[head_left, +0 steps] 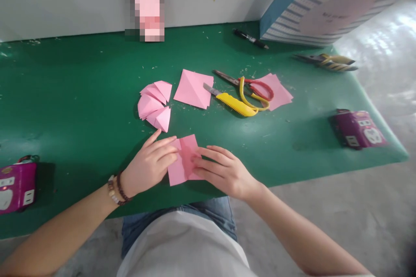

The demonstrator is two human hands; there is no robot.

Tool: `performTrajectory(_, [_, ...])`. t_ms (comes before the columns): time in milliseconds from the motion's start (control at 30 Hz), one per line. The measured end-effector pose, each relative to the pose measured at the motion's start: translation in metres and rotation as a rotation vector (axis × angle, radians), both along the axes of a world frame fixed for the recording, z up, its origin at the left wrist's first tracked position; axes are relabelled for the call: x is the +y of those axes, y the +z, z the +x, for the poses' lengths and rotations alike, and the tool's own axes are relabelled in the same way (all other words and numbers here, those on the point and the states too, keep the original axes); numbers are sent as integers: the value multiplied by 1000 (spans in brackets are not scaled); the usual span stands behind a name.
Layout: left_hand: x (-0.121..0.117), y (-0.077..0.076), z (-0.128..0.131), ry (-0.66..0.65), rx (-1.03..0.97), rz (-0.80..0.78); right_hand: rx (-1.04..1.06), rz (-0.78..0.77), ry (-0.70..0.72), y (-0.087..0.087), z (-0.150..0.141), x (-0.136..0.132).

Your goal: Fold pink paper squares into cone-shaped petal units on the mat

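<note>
A pink paper sheet (183,162) lies on the green table (81,95) near its front edge, partly folded. My left hand (149,165) rests on its left side with fingers stretched flat across the paper. My right hand (224,171) presses its right side, fingertips laid on the fold. Just beyond my left hand lies a small cluster of folded pink paper pieces (154,104). A flat pink square (194,88) sits to the right of that cluster.
A yellow utility knife (232,103), red-and-yellow scissors (250,88) on more pink sheets (276,91), a black pen (250,39), yellow-handled pliers (328,61), a striped box (325,4), and purple power strips at right (357,129) and left (16,186).
</note>
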State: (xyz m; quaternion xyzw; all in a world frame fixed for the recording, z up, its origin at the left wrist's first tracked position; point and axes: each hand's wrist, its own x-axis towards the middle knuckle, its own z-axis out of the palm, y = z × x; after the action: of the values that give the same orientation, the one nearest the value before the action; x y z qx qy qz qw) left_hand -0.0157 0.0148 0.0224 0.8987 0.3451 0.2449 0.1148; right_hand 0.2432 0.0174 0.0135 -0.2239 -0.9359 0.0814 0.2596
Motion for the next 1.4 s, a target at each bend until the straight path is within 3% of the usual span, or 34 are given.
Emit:
performTrajectory(67, [-4,2,2,-40,113,90,5,3,12,-2,-1,2])
performTrajectory(200, [-11,3,3,-93,106,165,49,-67,13,-5,1,9])
performTrajectory(333, [-15,0,4,28,22,31,130,-191,-48,-4,0,16])
performTrajectory(500, [-15,-3,6,196,-34,-62,136,-318,-238,-4,-14,23])
performTrajectory(600, [-11,-5,5,234,-36,-72,145,-289,-322,-6,-21,24])
performTrajectory(767, [-7,-6,6,172,7,-26,69,-192,-404,-8,-24,25])
performTrajectory(1100, [-11,-8,9,132,153,20,72,-192,-456,-14,-28,27])
performTrajectory(1400, [-8,-5,13,202,204,67,52,-235,-512,-12,-29,29])
